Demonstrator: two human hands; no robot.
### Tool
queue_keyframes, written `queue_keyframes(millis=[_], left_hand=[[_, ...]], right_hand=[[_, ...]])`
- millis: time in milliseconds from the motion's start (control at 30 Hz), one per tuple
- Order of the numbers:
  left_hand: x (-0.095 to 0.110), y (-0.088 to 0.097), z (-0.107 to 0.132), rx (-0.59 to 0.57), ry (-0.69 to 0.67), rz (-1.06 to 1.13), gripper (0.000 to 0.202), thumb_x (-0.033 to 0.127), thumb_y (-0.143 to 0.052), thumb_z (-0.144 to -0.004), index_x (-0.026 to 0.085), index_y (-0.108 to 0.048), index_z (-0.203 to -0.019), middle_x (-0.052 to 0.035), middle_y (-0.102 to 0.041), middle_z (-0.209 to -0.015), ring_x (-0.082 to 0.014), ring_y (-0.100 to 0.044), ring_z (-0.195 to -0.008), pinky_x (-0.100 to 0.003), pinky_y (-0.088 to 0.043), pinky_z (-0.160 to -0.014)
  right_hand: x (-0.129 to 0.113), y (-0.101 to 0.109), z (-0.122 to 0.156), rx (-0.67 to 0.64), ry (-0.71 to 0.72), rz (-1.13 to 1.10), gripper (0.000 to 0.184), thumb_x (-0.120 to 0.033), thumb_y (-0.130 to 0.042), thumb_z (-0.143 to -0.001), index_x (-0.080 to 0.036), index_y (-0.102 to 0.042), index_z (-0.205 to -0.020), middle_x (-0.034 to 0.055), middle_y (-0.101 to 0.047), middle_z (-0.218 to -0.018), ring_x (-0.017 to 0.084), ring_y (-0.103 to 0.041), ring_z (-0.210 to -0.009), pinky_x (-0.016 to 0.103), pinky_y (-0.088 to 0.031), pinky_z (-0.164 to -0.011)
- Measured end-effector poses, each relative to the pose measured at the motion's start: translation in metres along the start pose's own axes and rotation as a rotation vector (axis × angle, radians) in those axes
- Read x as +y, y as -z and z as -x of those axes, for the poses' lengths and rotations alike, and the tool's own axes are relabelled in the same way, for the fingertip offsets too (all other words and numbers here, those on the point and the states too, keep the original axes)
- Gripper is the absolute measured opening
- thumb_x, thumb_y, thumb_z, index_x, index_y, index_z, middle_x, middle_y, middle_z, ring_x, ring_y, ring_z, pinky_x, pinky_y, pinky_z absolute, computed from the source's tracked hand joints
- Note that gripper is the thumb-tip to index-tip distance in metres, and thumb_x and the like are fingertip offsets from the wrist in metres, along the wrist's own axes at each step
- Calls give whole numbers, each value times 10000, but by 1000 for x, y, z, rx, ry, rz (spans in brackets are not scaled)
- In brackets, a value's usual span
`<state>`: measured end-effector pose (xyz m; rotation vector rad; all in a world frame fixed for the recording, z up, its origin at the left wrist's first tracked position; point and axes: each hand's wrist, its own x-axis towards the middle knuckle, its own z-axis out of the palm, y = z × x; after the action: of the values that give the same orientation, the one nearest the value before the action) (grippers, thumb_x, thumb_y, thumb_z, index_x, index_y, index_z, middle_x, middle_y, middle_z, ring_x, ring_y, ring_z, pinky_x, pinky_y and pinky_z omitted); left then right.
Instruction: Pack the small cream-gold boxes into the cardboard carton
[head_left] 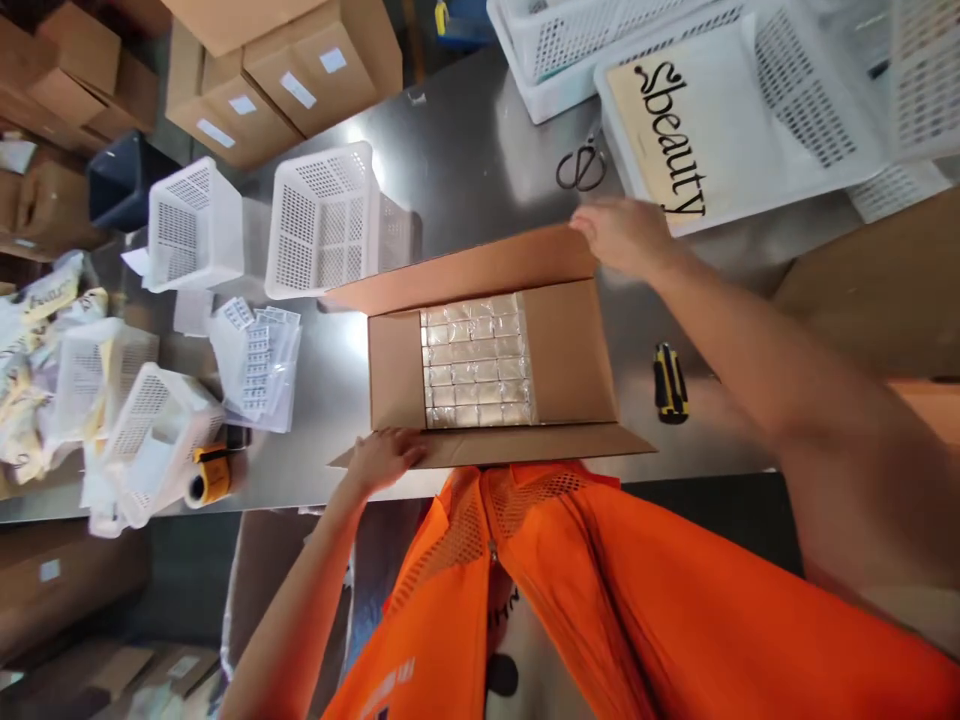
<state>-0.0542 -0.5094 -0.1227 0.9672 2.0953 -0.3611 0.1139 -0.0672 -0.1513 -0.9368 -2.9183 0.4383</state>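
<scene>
An open cardboard box [566, 350] lies on a steel table in front of me. Rows of small clear-wrapped packs [476, 360] fill its left part. My left hand [382, 460] rests with fingers spread flat on the near flap of the box, at its left corner. My right hand [619, 235] reaches over the far flap, fingers curled on that flap's right end. An orange mesh vest [570, 590] covers my chest below the box.
Black-handled scissors [581, 168] and a yellow-black utility knife [670, 383] lie on the table. White perforated baskets [326, 220] stand at left, one at right holding a "beauty" card [675, 130]. A label sheet pack [259, 365], a yellow tape dispenser [210, 475], and stacked cartons [277, 80] sit farther off.
</scene>
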Motion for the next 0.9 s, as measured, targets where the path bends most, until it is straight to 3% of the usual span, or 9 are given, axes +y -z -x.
queue_keyframes(millis=[67, 167, 300, 367, 467, 567, 700, 800, 900], left_hand=[[5, -8, 7, 37, 22, -32, 399, 449, -479, -945, 313, -664, -1271, -50, -617, -1395, -338, -522, -1308, -567, -395, -1068], [16, -17, 15, 95, 18, -43, 376, 441, -464, -964, 289, -684, -1230, -63, -666, -1322, -333, -574, -1242, -539, -426, -1038], [25, -20, 21, 209, -23, -14, 459, 485, -364, -1007, 249, -671, -1254, -71, -699, -1257, -293, -647, -1128, -435, -496, -962], [25, -18, 23, 256, -81, -7, 474, 489, -383, -1003, 234, -631, -1317, -70, -668, -1318, -275, -629, -1174, -410, -490, -992], [24, -17, 23, 278, -198, -17, 544, 514, -619, -887, 240, -610, -1357, -66, -625, -1385, -285, -583, -1255, -409, -450, -1071], [25, -26, 19, 307, -206, -44, 406, 326, -700, -830, 247, -710, -1228, -89, -663, -1324, -338, -627, -1185, -481, -476, -1036], [29, -48, 18, 386, -140, -59, 440, 39, -514, -822, 241, -762, -1124, -93, -698, -1257, -310, -678, -1104, -441, -554, -919], [27, -65, 22, 434, -145, -53, 553, 7, -469, -812, 243, -708, -1251, -78, -693, -1268, -282, -700, -1056, -403, -579, -873], [24, -80, 26, 483, -167, -41, 607, 8, -438, -831, 240, -635, -1357, -69, -661, -1322, -255, -685, -1103, -382, -552, -961]], right_hand=[[3, 7, -31, -22, -42, -39, 632, -565, -247, -1049, -97, -666, -1123, 165, -678, -1174, 241, -552, -1113, 408, -444, -926], [7, 6, -64, -74, -99, -83, 627, -622, -287, -1028, -137, -682, -1074, 111, -723, -1078, 222, -601, -1016, 397, -465, -880], [-3, -2, -78, -75, -99, -104, 786, -426, -9, -1069, 103, -591, -1080, 179, -669, -1095, 208, -581, -1127, 442, -404, -953], [-12, -7, -66, 70, -58, -90, 693, -392, -73, -1086, 95, -561, -1153, 209, -612, -1211, 254, -501, -1239, 499, -368, -1020], [-22, -16, -31, 278, 48, -75, 433, -377, -455, -1045, -76, -502, -1352, 199, -458, -1445, 358, -363, -1355, 602, -317, -1096], [-26, -25, 14, 308, 181, -45, 574, -308, -567, -964, -160, -371, -1483, 182, -316, -1558, 439, -241, -1433, 699, -235, -1110], [-26, -36, 62, 179, 351, 38, 575, -203, -523, -912, -228, -406, -1474, 161, -322, -1575, 444, -271, -1438, 712, -245, -1097], [-26, -45, 79, 34, 456, 129, 568, -228, -554, -874, -207, -462, -1434, 179, -369, -1553, 416, -341, -1409, 649, -338, -1075], [-29, -56, 86, -115, 623, 180, 555, -316, -592, -872, -182, -504, -1403, 182, -447, -1511, 391, -383, -1385, 593, -399, -1044]])
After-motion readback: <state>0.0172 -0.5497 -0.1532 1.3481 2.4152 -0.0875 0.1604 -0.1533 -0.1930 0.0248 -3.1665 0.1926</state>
